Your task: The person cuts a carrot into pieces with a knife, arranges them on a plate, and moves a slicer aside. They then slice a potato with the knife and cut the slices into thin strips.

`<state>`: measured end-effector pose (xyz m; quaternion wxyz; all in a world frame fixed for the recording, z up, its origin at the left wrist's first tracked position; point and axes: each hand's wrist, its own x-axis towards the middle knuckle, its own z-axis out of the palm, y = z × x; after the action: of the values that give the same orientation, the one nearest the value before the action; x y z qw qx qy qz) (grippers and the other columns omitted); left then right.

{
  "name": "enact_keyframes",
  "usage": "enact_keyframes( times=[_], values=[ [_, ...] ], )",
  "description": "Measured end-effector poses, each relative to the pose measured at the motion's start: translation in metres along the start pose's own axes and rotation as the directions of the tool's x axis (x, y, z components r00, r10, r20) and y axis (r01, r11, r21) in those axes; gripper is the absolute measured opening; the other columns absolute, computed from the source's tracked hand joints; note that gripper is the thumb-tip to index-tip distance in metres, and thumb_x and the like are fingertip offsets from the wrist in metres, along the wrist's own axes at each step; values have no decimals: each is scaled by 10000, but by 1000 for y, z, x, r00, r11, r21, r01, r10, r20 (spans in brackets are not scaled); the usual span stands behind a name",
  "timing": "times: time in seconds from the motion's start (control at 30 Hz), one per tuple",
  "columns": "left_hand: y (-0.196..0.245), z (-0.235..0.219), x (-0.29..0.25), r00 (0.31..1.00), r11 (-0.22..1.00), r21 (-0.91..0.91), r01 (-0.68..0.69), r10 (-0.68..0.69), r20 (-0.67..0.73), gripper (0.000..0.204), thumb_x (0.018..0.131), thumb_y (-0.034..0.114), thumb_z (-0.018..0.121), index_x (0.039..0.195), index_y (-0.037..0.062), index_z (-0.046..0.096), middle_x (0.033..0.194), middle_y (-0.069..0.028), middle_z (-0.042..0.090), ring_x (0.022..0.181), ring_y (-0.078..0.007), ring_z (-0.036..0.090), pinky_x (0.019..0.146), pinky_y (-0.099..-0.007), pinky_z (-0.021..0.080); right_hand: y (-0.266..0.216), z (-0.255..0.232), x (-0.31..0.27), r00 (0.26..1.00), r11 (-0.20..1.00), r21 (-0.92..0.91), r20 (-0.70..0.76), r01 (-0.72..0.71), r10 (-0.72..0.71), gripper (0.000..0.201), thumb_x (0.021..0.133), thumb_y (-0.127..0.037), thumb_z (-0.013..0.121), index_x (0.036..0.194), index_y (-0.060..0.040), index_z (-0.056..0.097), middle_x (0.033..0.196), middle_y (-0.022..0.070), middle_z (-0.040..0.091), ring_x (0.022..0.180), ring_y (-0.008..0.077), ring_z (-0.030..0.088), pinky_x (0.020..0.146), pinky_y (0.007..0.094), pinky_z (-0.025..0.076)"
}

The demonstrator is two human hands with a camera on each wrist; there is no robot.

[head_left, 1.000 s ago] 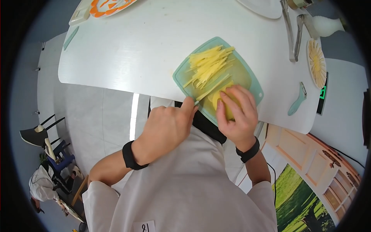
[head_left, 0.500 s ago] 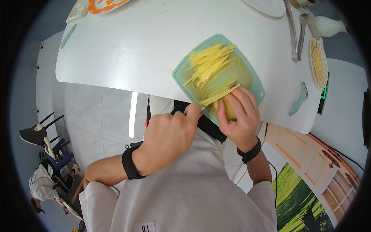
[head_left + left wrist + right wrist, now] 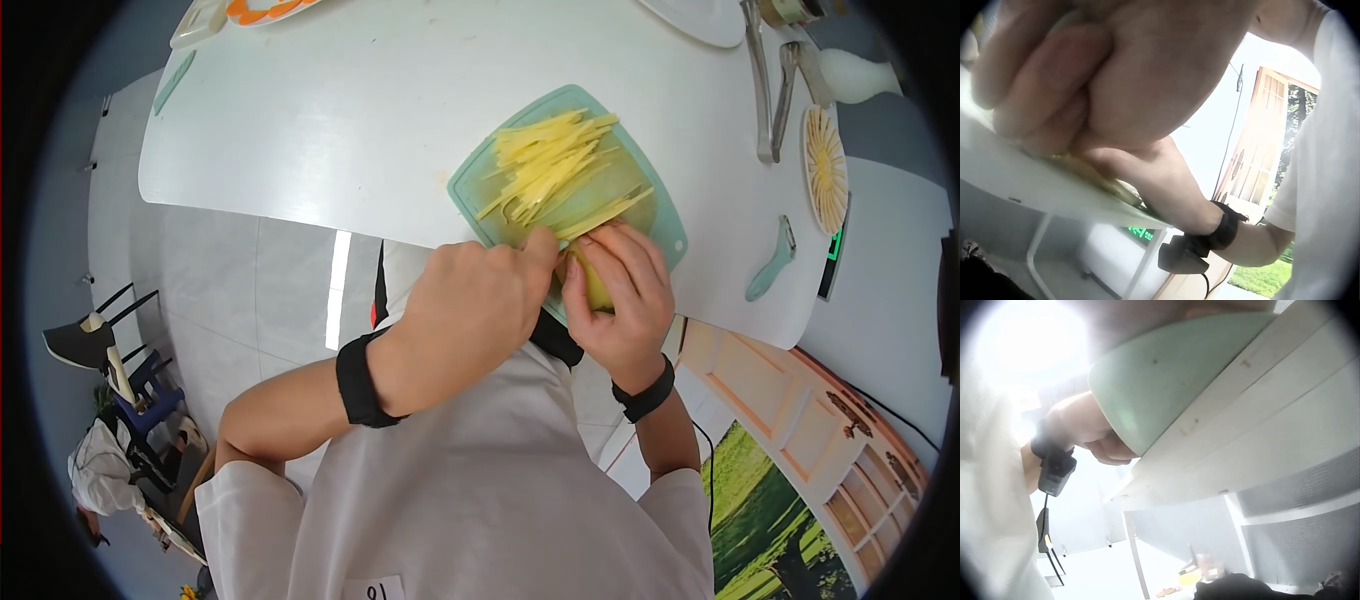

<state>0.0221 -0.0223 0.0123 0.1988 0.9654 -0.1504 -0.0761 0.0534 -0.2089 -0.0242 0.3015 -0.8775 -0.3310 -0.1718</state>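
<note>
A light green cutting board (image 3: 470, 190) lies at the table's front edge, bearing a heap of yellow potato strips (image 3: 550, 160). My left hand (image 3: 465, 305) grips a knife by its pale green handle (image 3: 563, 244), low over the board; its blade is mostly hidden by cut strips (image 3: 612, 212). Close beside it, my right hand (image 3: 630, 310) holds a peeled potato piece (image 3: 597, 285) down with curved fingers. In the left wrist view my left fingers (image 3: 1054, 81) are curled, the knife hidden. The right wrist view shows the board's edge (image 3: 1154, 381) with my left hand beyond.
To the right lie a green-handled peeler (image 3: 770, 268), metal tongs (image 3: 764, 100) and an oval plate of fanned sticks (image 3: 825, 170). A white plate (image 3: 700, 15) is at the back. A slim green tool (image 3: 175, 82) and a plate with orange pieces (image 3: 265, 10) are on the left.
My left hand has moved right and away from me, toward the right hand, with the knife. Freshly cut strips have shifted up and right on the board. The right hand stays over the potato.
</note>
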Motion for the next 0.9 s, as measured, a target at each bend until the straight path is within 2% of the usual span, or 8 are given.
enact_keyframes(
  times=[0.07, 0.17, 0.3, 0.43, 0.6, 0.7, 0.8, 0.9],
  values=[
    [-2, 1, -12, 999, 999, -32, 29, -29, -17, 144, 939, 126, 599, 856, 55, 505, 505, -94, 568, 434, -231, 617, 420, -335, 473, 0, 1, 0, 1000, 1000, 4, -2, -2, 2, 255, 759, -15, 745, 1009, -2, 701, 1110, 109, 675, 1028, 307, 652, 845, 381, 560],
    [-2, -7, -35, 975, 988, 4, 154, -153, 161, 157, 1006, 176, 570, 948, 38, 525, 521, -119, 557, 447, -307, 577, 411, -401, 434, 1, 2, -2, 1000, 1000, 0, -13, -13, 13, 250, 758, -18, 745, 1004, -3, 702, 1101, 108, 673, 1030, 307, 650, 845, 381, 561],
    [0, 4, -8, 998, 999, -27, 43, -42, 36, 190, 1005, 203, 584, 931, 43, 514, 519, -106, 547, 437, -297, 586, 419, -388, 451, -1, 4, -1, 1000, 1000, 4, -16, 8, -8, 236, 755, -18, 746, 986, -5, 701, 1088, 108, 672, 1029, 310, 652, 845, 385, 562],
    [-2, 3, -27, 993, 993, -25, 115, -113, 45, 177, 1001, 184, 592, 926, 47, 509, 520, -103, 549, 442, -292, 588, 422, -401, 447, 0, 3, -1, 1000, 1000, -5, -25, -1, 1, 231, 751, -17, 749, 977, -5, 698, 1078, 109, 671, 1020, 312, 656, 839, 388, 565],
    [-8, -4, -25, 988, 947, -283, 150, -153, 10, 193, 1000, 127, 579, 872, 4, 504, 521, -185, 522, 488, -437, 532, 469, -485, 439, -1, 1, 0, 999, 1000, 22, -37, -3, 4, 228, 749, 7, 752, 969, -5, 693, 1073, 112, 672, 1011, 312, 660, 839, 386, 567],
    [-13, -8, -20, 987, 981, -182, 61, -86, -135, 217, 1005, 179, 584, 865, 29, 515, 484, -131, 534, 418, -335, 551, 425, -426, 431, -2, -4, 4, 1000, 1000, 25, -29, -8, 8, 231, 751, 10, 754, 973, -13, 691, 1063, 110, 671, 997, 311, 660, 831, 385, 566],
    [-6, -22, -17, 989, 983, -127, 131, -139, -58, 184, 996, 135, 589, 869, 29, 508, 541, -154, 549, 487, -383, 562, 460, -451, 445, 0, -13, 9, 1000, 1000, 10, -25, -9, 9, 244, 753, 12, 759, 985, -26, 693, 1039, 98, 668, 965, 304, 657, 792, 382, 559],
    [-3, -27, -16, 987, 986, -86, 140, -146, -65, 180, 991, 142, 598, 864, 46, 513, 571, -125, 576, 494, -330, 587, 455, -420, 447, 4, -32, 20, 1000, 1000, -9, -28, -7, 7, 264, 751, 8, 775, 998, -42, 698, 1019, 85, 663, 928, 294, 648, 751, 381, 546]
  ],
)
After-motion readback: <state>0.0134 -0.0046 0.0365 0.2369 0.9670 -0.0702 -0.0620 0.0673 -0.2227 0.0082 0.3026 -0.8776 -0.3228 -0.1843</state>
